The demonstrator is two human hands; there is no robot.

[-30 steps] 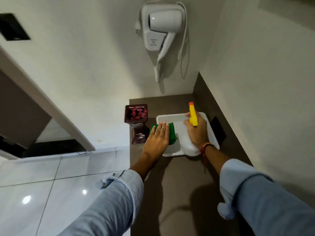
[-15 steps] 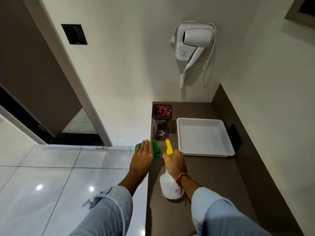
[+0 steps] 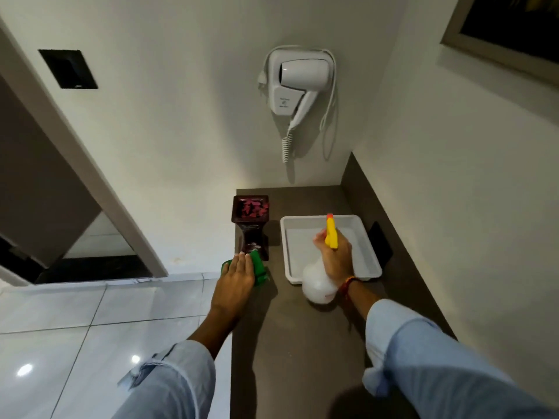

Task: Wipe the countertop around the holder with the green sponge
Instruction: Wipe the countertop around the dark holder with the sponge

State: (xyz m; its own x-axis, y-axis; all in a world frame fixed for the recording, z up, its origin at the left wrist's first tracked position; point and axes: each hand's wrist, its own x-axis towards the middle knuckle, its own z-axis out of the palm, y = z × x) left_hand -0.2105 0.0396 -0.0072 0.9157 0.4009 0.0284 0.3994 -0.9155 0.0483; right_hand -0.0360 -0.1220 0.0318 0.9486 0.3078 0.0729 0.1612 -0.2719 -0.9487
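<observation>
A dark brown square holder (image 3: 250, 225) with red pieces in its top stands near the left edge of the brown countertop (image 3: 290, 343). My left hand (image 3: 236, 279) lies flat on the green sponge (image 3: 259, 267), pressing it on the counter right in front of the holder's base. The sponge shows mostly at my fingertips and to the right of the hand. My right hand (image 3: 335, 258) grips a white spray bottle (image 3: 317, 285) with a yellow nozzle, held over the front of the white tray.
A white tray (image 3: 373, 255) sits right of the holder, with a small black object (image 3: 380, 241) against the side wall behind it. A white hair dryer (image 3: 298, 86) hangs on the back wall. The counter's left edge drops to a glossy tiled floor (image 3: 75, 328).
The left hand and sponge went from the tray to the counter's left edge, then up against the holder's base. The right hand carried the bottle back toward me, then forward over the tray.
</observation>
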